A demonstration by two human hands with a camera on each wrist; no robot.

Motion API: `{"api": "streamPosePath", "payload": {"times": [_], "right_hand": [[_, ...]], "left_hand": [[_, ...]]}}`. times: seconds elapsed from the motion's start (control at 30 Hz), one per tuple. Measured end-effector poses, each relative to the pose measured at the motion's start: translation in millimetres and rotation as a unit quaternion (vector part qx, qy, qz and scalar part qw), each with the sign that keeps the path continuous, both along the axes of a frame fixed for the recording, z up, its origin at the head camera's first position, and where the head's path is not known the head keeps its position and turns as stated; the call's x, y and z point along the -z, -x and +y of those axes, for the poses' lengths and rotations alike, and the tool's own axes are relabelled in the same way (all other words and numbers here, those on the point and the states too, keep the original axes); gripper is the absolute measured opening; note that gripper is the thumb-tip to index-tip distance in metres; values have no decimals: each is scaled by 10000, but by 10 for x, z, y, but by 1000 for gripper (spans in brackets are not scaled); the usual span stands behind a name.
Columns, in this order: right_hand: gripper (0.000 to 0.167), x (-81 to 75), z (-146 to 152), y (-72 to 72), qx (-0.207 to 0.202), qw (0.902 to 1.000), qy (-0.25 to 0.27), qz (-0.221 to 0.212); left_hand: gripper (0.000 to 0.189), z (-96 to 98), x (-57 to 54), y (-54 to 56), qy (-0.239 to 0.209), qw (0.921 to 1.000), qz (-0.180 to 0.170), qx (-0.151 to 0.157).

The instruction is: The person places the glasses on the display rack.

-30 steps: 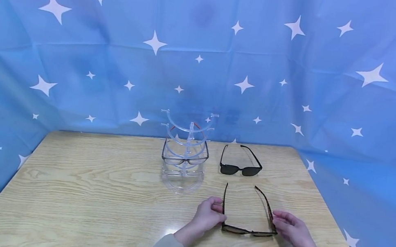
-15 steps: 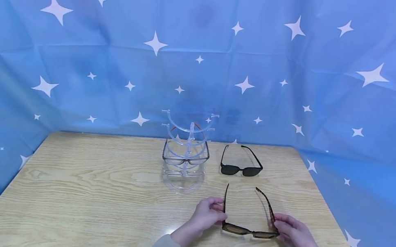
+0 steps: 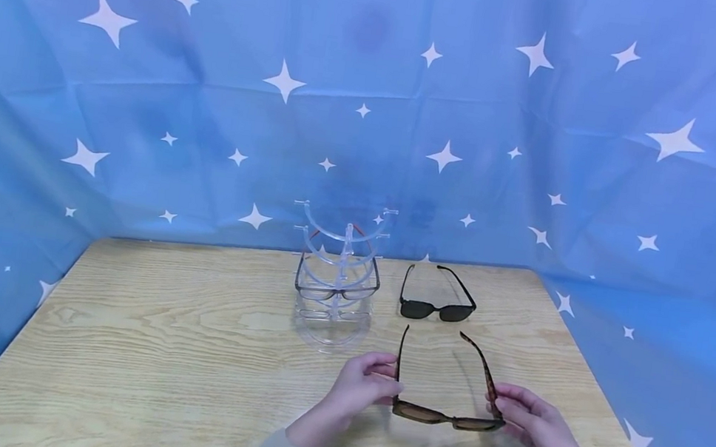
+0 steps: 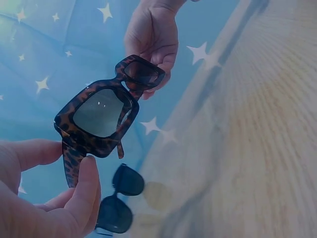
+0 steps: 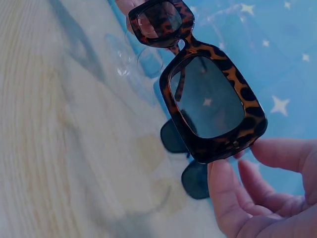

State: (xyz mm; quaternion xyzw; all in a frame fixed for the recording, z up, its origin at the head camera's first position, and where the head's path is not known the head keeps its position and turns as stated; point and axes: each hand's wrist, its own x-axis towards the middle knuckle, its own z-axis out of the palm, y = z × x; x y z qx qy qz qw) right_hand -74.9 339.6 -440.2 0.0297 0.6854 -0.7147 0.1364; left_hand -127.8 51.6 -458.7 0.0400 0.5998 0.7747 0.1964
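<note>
Star-printed blue cloth [image 3: 355, 134] backs a wooden table [image 3: 183, 336]. Above the table, near its right edge, I view tortoiseshell glasses [image 4: 101, 111], the left hand [image 3: 359, 386] pinching one side, the right hand [image 3: 531, 420] the other. Sunglasses [image 3: 417, 310] lie near the back right corner; toward the back edge stands a clear rack [image 3: 346, 248].

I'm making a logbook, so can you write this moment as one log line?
left hand: pinches tortoiseshell sunglasses | right hand: pinches their other side | black sunglasses: on table | clear stand: holds eyeglasses
</note>
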Motion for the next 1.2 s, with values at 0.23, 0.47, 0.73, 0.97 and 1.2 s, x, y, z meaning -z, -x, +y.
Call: {"api": "streamPosePath", "payload": {"times": [0.23,0.47,0.73,0.97,1.2], "right_hand": [[27,-85,-113,-5,-217,9994,257,112],[28,-188,-277,11,-295,9981,443,309],[25,-277,-494,74,-472,9966,533,406],[23,-373,-667,128,-589,9950,543,599],[24,-462,-828,172,-658,9931,635,736]], "left_hand": [[49,-182,-141,-54,-75,9998,161,12],[50,-375,-256,-85,-268,9993,256,35],[50,-622,-355,-162,-178,9991,383,29],[52,-810,-478,-223,-198,9985,505,-9],[53,-980,-575,-279,-10,9979,630,-123]]}}
